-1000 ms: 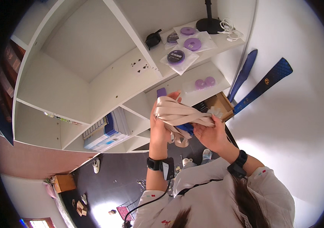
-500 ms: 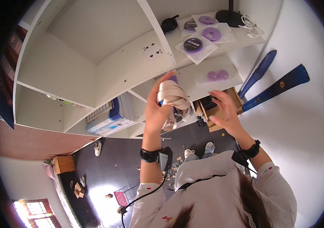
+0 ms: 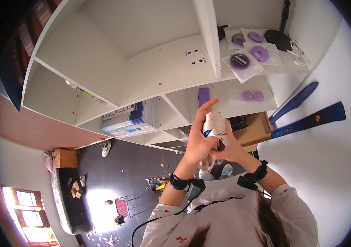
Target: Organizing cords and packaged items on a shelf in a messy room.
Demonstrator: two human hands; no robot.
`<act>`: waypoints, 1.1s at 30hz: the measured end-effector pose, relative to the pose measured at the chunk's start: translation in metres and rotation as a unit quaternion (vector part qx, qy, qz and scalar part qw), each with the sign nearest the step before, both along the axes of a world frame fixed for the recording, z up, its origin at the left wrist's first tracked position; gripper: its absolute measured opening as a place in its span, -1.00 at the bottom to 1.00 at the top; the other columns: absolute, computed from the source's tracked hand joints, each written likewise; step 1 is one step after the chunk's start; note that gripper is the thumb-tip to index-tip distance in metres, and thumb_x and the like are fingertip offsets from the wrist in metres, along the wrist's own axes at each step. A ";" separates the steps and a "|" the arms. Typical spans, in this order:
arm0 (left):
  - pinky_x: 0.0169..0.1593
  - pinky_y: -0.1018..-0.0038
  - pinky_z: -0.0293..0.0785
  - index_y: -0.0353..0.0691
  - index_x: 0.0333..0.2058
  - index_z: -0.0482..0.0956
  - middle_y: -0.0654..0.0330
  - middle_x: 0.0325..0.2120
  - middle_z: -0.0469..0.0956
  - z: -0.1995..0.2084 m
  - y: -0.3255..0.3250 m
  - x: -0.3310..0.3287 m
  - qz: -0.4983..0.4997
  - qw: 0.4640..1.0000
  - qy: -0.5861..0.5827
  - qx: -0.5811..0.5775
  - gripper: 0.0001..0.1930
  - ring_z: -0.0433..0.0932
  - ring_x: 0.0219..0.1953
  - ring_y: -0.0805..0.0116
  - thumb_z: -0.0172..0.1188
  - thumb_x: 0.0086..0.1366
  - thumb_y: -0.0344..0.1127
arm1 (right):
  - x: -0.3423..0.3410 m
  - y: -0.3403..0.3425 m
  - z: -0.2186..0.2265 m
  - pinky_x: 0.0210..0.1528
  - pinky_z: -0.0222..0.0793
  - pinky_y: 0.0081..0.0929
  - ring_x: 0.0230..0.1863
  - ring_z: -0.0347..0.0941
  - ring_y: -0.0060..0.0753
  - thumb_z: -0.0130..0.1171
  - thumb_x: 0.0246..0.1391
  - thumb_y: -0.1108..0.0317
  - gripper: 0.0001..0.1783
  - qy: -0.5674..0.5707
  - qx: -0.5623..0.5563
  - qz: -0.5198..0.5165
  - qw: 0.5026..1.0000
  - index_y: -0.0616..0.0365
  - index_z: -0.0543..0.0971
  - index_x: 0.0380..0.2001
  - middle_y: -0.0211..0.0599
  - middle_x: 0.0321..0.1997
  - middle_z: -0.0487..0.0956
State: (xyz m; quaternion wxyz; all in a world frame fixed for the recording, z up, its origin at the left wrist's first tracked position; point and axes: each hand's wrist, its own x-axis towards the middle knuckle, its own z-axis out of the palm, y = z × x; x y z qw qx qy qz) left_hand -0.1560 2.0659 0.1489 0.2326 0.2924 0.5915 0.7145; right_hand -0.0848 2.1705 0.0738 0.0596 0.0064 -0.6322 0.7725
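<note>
My left hand (image 3: 199, 145) is wrapped round a bundle of wide, shiny beige ribbon (image 3: 215, 122), its index finger reaching up past the top. A bit of blue shows between the ribbon and the palm, but what it belongs to is hidden. From the other side my right hand (image 3: 234, 149) grips the lower part of the bundle, thumb across the front and the other fingers mostly hidden behind. Loose ribbon hangs below both hands. Just behind them an open wooden drawer (image 3: 261, 131) holds a black box (image 3: 238, 122).
A white shelf unit (image 3: 150, 88) stands ahead, with a playing card (image 3: 195, 58), purple discs in clear bags (image 3: 260, 53), a purple box (image 3: 203, 97) and stacked books (image 3: 132, 119). Two long blue cases (image 3: 307, 119) lean on the right wall. Small items (image 3: 157, 184) lie on the dark floor.
My right hand, apart and spread before, has come in to the left and closed on the ribbon bundle. The left hand with the bundle sits lower and farther right; the view has shifted.
</note>
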 end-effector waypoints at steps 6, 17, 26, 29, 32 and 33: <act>0.02 0.54 0.27 -0.31 0.09 0.29 0.14 -0.06 0.40 0.021 -0.021 -0.017 0.053 0.998 0.018 -0.028 -0.37 0.38 -0.07 0.42 -0.02 -0.10 -0.59 | -0.014 -0.027 0.008 0.08 0.23 -0.43 0.07 0.24 -0.46 0.33 -0.26 0.46 -0.15 -0.023 -0.079 0.054 0.995 0.20 0.11 0.12 -0.27 0.04 0.29; -0.02 0.53 0.31 -0.42 -0.07 0.34 0.12 -0.17 0.44 0.057 -0.068 -0.079 0.144 0.986 -0.050 -0.070 -0.61 0.40 -0.11 0.41 0.08 0.09 -0.44 | -0.073 -0.049 0.085 -0.26 0.42 -0.40 -0.34 0.47 -0.30 0.05 -0.12 0.48 -0.64 -0.172 -0.174 0.201 0.949 0.28 0.39 -0.16 -0.24 -0.38 0.48; 0.16 0.33 0.16 -0.27 0.24 -0.06 0.00 0.12 0.19 0.011 -0.117 -0.097 -0.003 0.988 -0.142 0.064 -0.29 0.18 0.19 0.22 -0.02 0.27 0.00 | -0.150 -0.057 0.138 -0.21 0.41 -0.48 -0.33 0.47 -0.37 0.04 -0.06 0.33 -0.73 -0.107 -0.212 0.149 0.960 0.27 0.45 -0.29 -0.26 -0.41 0.49; 0.09 0.24 0.23 -0.14 0.24 0.02 0.18 0.12 0.19 0.015 -0.115 -0.108 0.000 0.977 -0.186 0.107 -0.36 0.20 0.16 0.25 -0.12 0.29 0.06 | -0.199 -0.054 0.148 -0.23 0.41 -0.47 -0.36 0.46 -0.35 0.06 -0.05 0.35 -0.82 -0.137 -0.259 0.173 0.940 0.25 0.45 -0.40 -0.24 -0.45 0.49; -0.04 0.29 0.35 -0.03 0.05 0.27 0.26 -0.03 0.34 0.028 -0.114 -0.126 0.053 0.951 -0.254 0.168 -0.48 0.36 -0.01 0.30 -0.15 0.23 0.16 | -0.256 -0.050 0.143 -0.31 0.43 -0.45 -0.43 0.47 -0.37 0.10 -0.08 0.37 -0.87 -0.120 -0.236 0.184 0.947 0.22 0.48 -0.49 -0.26 -0.48 0.52; 0.00 0.23 0.34 -0.07 0.07 0.25 0.23 -0.04 0.32 0.028 -0.120 -0.133 0.068 0.947 -0.264 0.170 -0.46 0.36 -0.02 0.28 -0.15 0.23 0.13 | -0.268 -0.058 0.145 -0.33 0.45 -0.44 -0.44 0.48 -0.38 0.10 -0.08 0.39 -0.88 -0.138 -0.237 0.149 0.950 0.22 0.48 -0.49 -0.27 -0.47 0.52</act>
